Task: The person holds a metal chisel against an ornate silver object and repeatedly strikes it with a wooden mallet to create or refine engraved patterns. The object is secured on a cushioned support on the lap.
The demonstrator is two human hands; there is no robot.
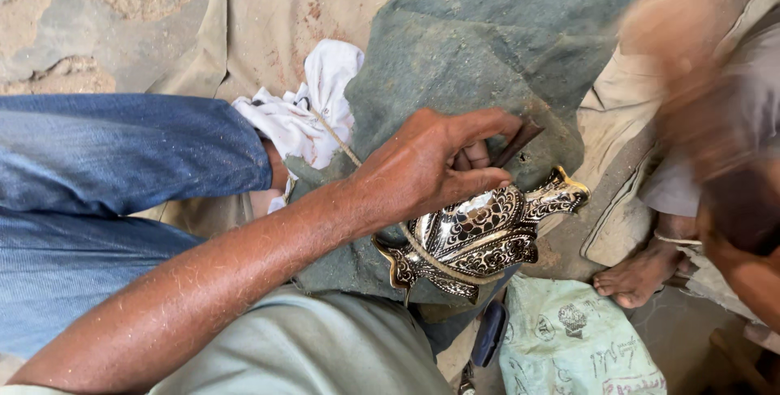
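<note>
My left hand (431, 169) reaches in from the lower left and pinches a thin dark chisel-like tool (517, 144), its tip pointing down and left. Just below the hand lies an ornate silver-and-black engraved metal piece (487, 240) with a scalloped golden rim. It rests on a grey-green cloth (487, 45) and a thin cord (341, 145) runs across it. At the right edge my right hand (691, 110) is a motion blur, raised and apart from the metal piece. Whatever it holds is not readable.
A white crumpled rag (313, 106) lies left of the cloth, beside a leg in blue jeans (106, 159). A bare foot (642, 277) and a pale green printed sack (569, 338) are at the lower right. Tan fabric (276, 5) covers the sandy ground.
</note>
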